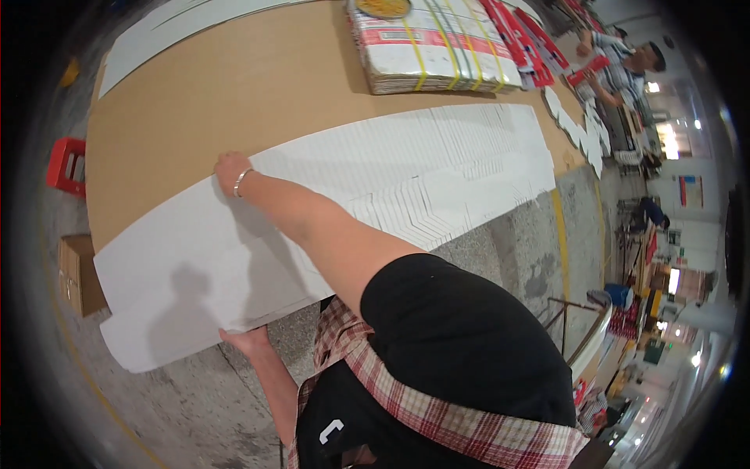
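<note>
A long fanned row of white card sheets [406, 168] lies on a brown card-covered table [234, 86]. My right hand [232, 170], with a bracelet on the wrist, reaches across the big leftmost white sheet [168, 266] and its bent fingers hold the sheet's far edge. My left hand [250, 341] grips the near edge of the same sheet, where it hangs over the table's front. My black sleeve and plaid apron strap fill the lower right.
A strapped bundle of printed flat cartons [433, 47] sits at the table's far side, with small white pieces [586, 129] beyond. More white sheets [156, 31] lie far left. A red stool [66, 164] and brown box [78, 273] stand left. Another person [625, 66] works far right.
</note>
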`<state>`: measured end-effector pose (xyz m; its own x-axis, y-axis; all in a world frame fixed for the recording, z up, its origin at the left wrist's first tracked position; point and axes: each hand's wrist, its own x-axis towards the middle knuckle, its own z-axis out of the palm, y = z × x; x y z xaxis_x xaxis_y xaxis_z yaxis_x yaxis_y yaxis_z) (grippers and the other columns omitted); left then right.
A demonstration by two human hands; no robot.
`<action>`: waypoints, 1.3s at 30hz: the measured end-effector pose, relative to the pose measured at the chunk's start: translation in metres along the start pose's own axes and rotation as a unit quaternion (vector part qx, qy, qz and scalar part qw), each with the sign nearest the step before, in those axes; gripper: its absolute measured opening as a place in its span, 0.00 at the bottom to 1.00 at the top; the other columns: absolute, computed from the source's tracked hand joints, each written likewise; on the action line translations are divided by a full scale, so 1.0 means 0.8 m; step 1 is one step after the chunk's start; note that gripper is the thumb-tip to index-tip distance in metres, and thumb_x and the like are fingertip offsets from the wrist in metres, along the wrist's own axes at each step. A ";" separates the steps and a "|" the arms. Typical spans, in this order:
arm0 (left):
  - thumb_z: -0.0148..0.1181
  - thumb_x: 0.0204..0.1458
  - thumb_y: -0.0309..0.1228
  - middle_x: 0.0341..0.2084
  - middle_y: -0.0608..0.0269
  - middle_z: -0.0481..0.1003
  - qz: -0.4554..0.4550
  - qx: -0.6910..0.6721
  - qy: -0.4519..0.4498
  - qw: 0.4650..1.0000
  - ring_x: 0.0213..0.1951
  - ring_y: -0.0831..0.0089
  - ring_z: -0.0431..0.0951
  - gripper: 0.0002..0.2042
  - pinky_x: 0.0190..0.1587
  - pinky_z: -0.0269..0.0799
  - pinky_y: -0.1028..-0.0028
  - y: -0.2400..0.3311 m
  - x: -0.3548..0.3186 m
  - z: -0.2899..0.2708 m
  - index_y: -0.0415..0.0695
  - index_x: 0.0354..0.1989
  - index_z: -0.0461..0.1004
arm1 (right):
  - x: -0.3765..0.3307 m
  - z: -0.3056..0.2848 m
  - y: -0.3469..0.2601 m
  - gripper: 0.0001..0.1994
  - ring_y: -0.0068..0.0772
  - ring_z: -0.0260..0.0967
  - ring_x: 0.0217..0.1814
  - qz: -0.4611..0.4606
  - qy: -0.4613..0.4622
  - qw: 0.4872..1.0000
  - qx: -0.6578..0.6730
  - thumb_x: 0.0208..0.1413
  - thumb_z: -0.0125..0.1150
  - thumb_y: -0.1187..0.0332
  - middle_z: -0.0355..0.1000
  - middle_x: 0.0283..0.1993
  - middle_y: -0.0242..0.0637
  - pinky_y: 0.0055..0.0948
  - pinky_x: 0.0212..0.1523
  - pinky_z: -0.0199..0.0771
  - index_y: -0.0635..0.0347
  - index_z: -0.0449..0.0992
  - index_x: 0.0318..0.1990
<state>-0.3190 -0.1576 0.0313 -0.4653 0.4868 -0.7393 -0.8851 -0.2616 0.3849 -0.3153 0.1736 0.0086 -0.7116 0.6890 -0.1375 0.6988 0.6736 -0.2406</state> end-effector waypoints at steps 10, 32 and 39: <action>0.45 0.46 0.62 0.64 0.51 0.46 -0.025 0.166 0.191 0.967 0.63 0.54 0.51 0.47 0.62 0.45 0.53 -0.018 -0.032 -0.108 0.43 0.66 0.38 | -0.247 -0.014 0.070 0.23 0.49 0.60 0.53 -0.088 0.257 0.939 0.209 0.41 0.58 0.72 0.64 0.48 0.48 0.45 0.54 0.58 0.55 0.68 0.50; 0.51 0.55 0.45 0.51 0.56 0.68 -0.305 0.630 -0.249 0.670 0.46 0.68 0.72 0.26 0.48 0.69 0.72 -0.499 -0.232 0.077 0.38 0.55 0.63 | -0.969 -0.024 0.384 0.21 0.46 0.65 0.47 0.388 0.268 0.854 0.219 0.46 0.55 0.73 0.65 0.40 0.46 0.36 0.49 0.67 0.53 0.69 0.52; 0.51 0.56 0.44 0.48 0.58 0.70 -0.291 0.731 -0.523 0.327 0.49 0.71 0.69 0.27 0.51 0.64 0.77 -0.689 -0.319 0.136 0.40 0.59 0.59 | -1.051 -0.244 0.468 0.19 0.38 0.71 0.40 0.336 0.454 0.731 0.382 0.46 0.52 0.80 0.70 0.42 0.44 0.29 0.40 0.71 0.59 0.69 0.49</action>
<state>0.2869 -0.0475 0.0680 0.7146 0.3173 -0.6235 0.4745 0.4351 0.7652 0.5585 -0.1012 0.2214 0.3581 0.9231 0.1401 0.3760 -0.0052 -0.9266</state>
